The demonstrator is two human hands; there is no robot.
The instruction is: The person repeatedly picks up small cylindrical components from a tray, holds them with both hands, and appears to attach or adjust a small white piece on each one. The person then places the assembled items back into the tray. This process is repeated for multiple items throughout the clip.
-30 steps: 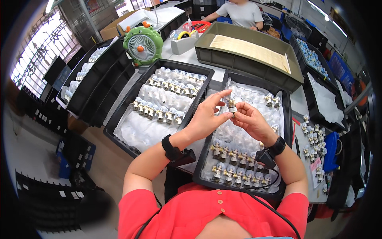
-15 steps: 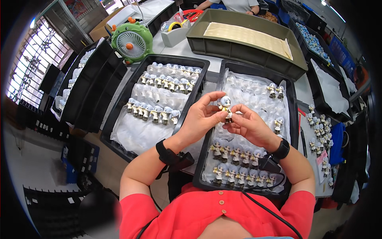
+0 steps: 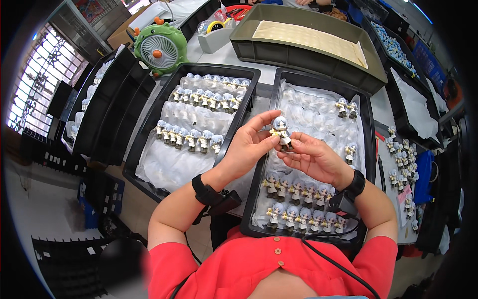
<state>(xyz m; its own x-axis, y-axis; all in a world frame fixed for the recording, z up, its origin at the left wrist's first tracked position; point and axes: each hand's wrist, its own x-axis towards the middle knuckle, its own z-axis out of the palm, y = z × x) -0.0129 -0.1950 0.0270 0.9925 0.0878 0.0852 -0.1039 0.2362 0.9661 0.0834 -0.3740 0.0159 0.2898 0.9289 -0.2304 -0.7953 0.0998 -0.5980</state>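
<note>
Between my two hands, above the right black tray (image 3: 370, 149), a small figurine (image 3: 281, 130) with pale blue hair and white clothes is held upright. My left hand (image 3: 253, 138) pinches it from the left with thumb and fingers. On its lower right side, the thumb and fingers of my right hand (image 3: 314, 155) close around the base. Similar figurines (image 3: 301, 219) stand in rows on a plastic liner at the near end of this tray, with a few more along its right side. The left black tray (image 3: 144, 149) carries further rows of such figurines (image 3: 189, 139).
A green fan (image 3: 160, 50) stands behind the left tray, beside a tape dispenser (image 3: 217, 36). Farther back is a large olive bin (image 3: 308, 62). Loose figurines (image 3: 402, 159) crowd the table's right side near a blue object (image 3: 423, 177). Stacked black trays (image 3: 112, 107) rise at left.
The figurine has tilted and turned slightly within my fingers. My right hand has opened out a little, its fingers lower beneath the figurine. The whole view has shifted slightly.
</note>
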